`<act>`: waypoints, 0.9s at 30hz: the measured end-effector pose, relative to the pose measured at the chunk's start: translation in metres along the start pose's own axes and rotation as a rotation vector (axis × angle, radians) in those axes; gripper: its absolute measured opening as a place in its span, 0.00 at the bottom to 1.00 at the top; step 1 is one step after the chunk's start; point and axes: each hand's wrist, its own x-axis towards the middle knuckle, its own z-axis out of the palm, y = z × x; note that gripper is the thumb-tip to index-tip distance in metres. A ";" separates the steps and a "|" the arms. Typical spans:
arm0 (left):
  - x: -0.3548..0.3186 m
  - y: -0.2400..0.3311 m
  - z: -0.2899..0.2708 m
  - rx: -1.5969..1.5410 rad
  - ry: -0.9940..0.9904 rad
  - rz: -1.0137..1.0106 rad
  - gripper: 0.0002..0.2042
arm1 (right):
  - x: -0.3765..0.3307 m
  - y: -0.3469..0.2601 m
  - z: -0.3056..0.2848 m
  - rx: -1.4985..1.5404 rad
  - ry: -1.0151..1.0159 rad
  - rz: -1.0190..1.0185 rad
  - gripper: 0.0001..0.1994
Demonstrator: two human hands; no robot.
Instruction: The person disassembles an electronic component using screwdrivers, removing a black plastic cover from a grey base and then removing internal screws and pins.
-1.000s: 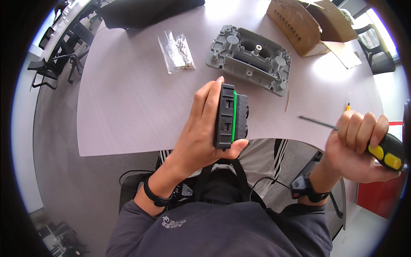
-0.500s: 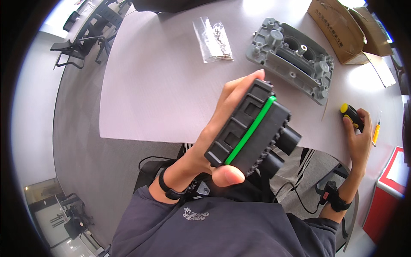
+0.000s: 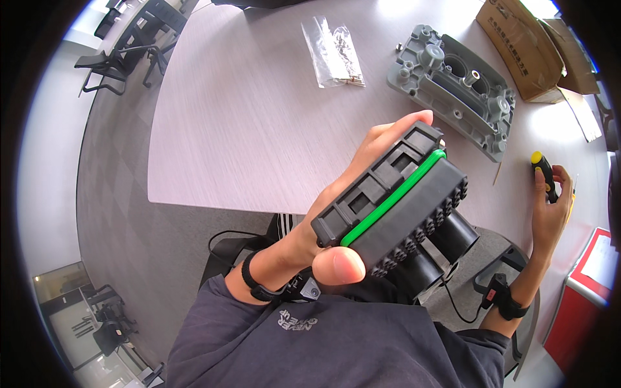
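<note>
Your top: dark navy-grey tee, short sleeves, small white printed mark on chest, text unreadable here. Your left hand (image 3: 323, 246): bare, black band on wrist, small dark grey tag hanging off it. Your right hand (image 3: 548, 210): bare, black wrist strap with tiny red spot. Forearms uncovered.

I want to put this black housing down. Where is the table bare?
The left half of the table is bare, from its left edge to the clear screw bag. The right is crowded: grey casting, cardboard box, screwdriver under the right hand.
</note>
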 end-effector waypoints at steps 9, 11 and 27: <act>0.001 0.002 -0.003 -0.024 -0.009 -0.048 0.52 | -0.003 0.002 0.001 0.058 -0.006 -0.020 0.20; -0.001 -0.002 -0.005 -0.093 -0.025 0.023 0.48 | -0.003 0.002 0.002 0.059 -0.004 -0.028 0.20; -0.002 0.001 -0.006 -0.011 -0.040 0.031 0.65 | -0.007 0.002 0.002 0.041 -0.009 -0.074 0.21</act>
